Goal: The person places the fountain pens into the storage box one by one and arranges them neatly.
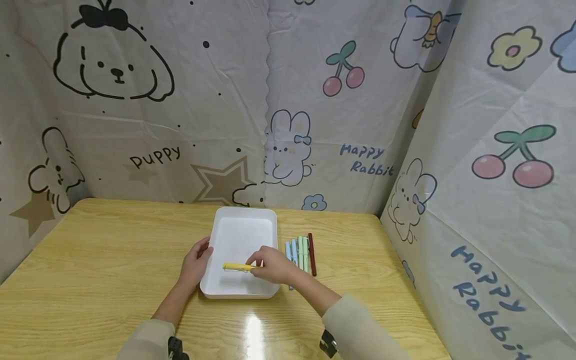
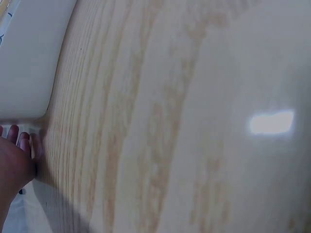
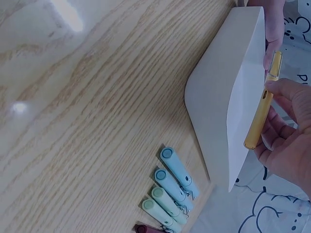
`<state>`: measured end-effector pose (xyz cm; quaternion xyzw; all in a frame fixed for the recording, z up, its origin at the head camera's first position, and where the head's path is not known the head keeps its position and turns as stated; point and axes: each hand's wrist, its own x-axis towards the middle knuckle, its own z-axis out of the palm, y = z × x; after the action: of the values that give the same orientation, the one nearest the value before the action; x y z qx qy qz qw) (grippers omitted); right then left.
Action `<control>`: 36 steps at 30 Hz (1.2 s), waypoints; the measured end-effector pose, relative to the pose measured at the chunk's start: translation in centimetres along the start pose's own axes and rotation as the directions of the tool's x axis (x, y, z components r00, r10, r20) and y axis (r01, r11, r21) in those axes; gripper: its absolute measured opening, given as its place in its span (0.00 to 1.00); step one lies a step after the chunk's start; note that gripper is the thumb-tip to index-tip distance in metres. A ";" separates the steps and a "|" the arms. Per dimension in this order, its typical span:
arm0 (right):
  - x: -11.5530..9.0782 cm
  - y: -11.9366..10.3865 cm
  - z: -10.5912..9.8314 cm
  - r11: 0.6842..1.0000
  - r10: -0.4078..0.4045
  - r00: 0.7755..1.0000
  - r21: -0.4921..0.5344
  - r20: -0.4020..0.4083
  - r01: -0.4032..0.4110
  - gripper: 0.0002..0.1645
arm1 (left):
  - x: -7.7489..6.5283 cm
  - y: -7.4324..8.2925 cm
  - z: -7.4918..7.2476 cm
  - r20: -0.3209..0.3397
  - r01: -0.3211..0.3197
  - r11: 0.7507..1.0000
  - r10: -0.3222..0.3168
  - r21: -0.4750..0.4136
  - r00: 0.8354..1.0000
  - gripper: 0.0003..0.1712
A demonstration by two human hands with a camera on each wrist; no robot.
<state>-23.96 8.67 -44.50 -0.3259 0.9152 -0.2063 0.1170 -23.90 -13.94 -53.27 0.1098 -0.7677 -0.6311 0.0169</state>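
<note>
A white tray point(image 1: 243, 235) lies on the wooden table, its long sides running away from me. My left hand point(image 1: 197, 260) holds the tray's left side at the rim; only part of that hand point(image 2: 17, 155) shows at the edge of the left wrist view. Over the near half of the tray, my right hand point(image 1: 272, 265) pinches a yellow pen point(image 1: 236, 267) by one end, its clip end pointing left. In the right wrist view, the thumb and fingers grip the yellow pen point(image 3: 260, 119) above the tray's rim.
Right of the tray, capped pens lie side by side: blue pens point(image 1: 294, 250), green pens point(image 1: 306, 252) and a dark red pen point(image 1: 312, 255). A printed cloth point(image 1: 225, 125) hangs behind the table point(image 1: 112, 250) and along its sides.
</note>
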 end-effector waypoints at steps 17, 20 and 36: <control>0.1 -0.5 1.2 1.000 -0.013 1.000 0.001 0.025 0.013 0.12 | -0.1 0.2 -0.1 0.007 0.001 1.000 -0.001 0.010 1.000 0.27; 0.1 -0.5 1.4 1.000 -0.009 0.999 -0.001 0.034 0.009 0.12 | -0.1 0.2 -0.1 0.011 0.003 1.000 -0.003 0.011 1.000 0.27; 0.4 -0.8 2.7 0.995 -0.040 0.998 -0.089 0.049 0.044 0.11 | -0.3 0.3 -0.1 0.010 -0.017 1.000 0.017 0.013 1.000 0.26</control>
<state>-22.84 7.04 -46.54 -0.3548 0.9135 -0.1593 0.1196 -23.66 -13.97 -52.94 0.1005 -0.7729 -0.6262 0.0179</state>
